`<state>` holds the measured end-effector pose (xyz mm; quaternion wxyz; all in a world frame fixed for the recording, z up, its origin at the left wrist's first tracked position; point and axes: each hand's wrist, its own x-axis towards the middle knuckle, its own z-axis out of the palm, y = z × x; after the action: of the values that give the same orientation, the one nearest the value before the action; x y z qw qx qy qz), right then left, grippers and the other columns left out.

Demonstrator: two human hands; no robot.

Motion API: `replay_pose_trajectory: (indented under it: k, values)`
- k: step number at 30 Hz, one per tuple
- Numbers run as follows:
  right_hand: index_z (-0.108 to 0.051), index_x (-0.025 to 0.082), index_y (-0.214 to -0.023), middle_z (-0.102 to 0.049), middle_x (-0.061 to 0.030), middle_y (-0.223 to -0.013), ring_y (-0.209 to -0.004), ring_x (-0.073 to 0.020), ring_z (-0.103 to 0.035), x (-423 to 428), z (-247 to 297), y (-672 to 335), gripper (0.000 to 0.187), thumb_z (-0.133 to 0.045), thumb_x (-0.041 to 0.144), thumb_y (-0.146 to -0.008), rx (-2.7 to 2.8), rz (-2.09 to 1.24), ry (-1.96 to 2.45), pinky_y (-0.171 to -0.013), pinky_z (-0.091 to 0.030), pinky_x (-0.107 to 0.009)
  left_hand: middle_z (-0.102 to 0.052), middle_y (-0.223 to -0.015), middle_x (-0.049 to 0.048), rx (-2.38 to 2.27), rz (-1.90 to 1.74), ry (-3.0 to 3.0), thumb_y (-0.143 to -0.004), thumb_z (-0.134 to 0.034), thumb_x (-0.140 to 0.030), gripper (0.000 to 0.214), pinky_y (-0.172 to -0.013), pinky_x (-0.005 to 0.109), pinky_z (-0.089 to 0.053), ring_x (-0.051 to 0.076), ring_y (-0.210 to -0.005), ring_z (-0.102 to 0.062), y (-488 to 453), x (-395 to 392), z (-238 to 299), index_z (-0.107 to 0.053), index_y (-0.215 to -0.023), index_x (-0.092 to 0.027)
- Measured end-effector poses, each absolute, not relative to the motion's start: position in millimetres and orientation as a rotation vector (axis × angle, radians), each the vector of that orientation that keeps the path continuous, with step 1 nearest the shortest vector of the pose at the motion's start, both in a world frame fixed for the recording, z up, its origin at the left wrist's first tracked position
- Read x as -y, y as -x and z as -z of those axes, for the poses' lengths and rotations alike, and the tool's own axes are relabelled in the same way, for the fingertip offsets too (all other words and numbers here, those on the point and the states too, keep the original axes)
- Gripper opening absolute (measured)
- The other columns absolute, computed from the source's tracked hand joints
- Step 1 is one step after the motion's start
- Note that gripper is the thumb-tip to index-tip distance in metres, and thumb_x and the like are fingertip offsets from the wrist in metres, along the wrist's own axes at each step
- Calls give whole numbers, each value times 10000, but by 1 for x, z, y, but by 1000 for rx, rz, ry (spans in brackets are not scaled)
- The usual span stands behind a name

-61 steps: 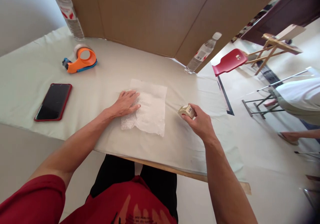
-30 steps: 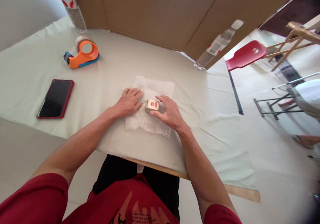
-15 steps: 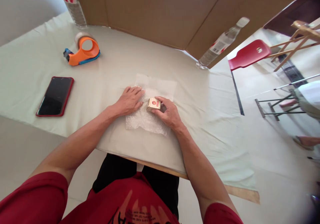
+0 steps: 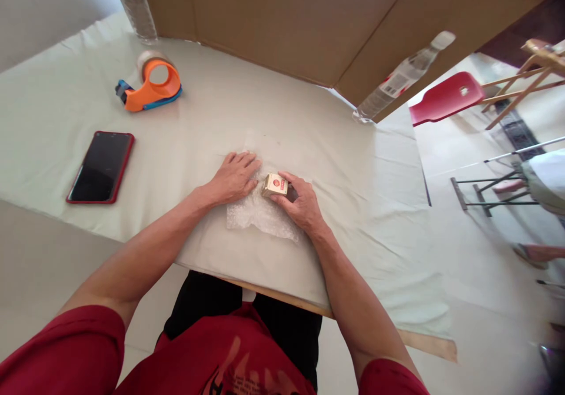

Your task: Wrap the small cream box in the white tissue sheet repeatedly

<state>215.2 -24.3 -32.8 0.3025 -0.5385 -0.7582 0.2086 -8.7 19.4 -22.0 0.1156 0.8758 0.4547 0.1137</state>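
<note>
A small tan box with a red label (image 4: 274, 185) sits on a sheet of bubble wrap (image 4: 256, 215) on the cloth-covered table (image 4: 353, 206). My right hand (image 4: 300, 203) grips the box from its right side, fingers curled round it. My left hand (image 4: 233, 177) lies flat, fingers stretched out, pressing the wrap's left part just beside the box. The far half of the wrap is hard to make out against the pale cloth.
An orange tape dispenser (image 4: 150, 86) and a phone in a red case (image 4: 100, 166) lie at the left. Two water bottles (image 4: 399, 80) (image 4: 135, 3) stand against a cardboard panel (image 4: 286, 18) behind. A red chair (image 4: 445, 98) is at the right.
My right hand carried the small box from the right onto the bubble wrap and keeps its grip on it. My left hand stayed flat on the wrap.
</note>
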Motion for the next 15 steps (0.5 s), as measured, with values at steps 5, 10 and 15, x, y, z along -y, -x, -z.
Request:
replay_pose_trajectory:
  k: [5, 10, 15]
  values:
    - [-573, 237, -1337, -665, -103, -1319, -1180, -299, -616, 25, 33, -219, 562, -673, 471, -836, 2044, -529, 1412, -1032, -427, -486, -475, -1498, 172, -1319, -366, -2576, -926, -444, -282, 478, -1177, 518, -253, 314, -1409, -401, 9, -19, 22, -501, -1382, -148]
    - [-557, 259, -1356, -659, -90, -1331, -1184, -292, -612, 25, 31, -222, 543, -656, 439, -853, 2088, -567, 1400, -1042, -409, -478, -471, -1505, 160, -1312, -413, -2506, -926, -444, -280, 468, -1179, 517, -263, 307, -1417, -395, 9, -21, 25, -515, -1374, -164]
    - [-533, 247, -1385, -651, -98, -1341, -1176, -295, -606, 23, 32, -222, 581, -661, 406, -840, 2087, -574, 1375, -1033, -408, -469, -548, -1431, 151, -1324, -489, -2462, -955, -411, -300, 428, -1152, 472, -321, 297, -1375, -444, 13, -12, -10, -568, -1323, -147]
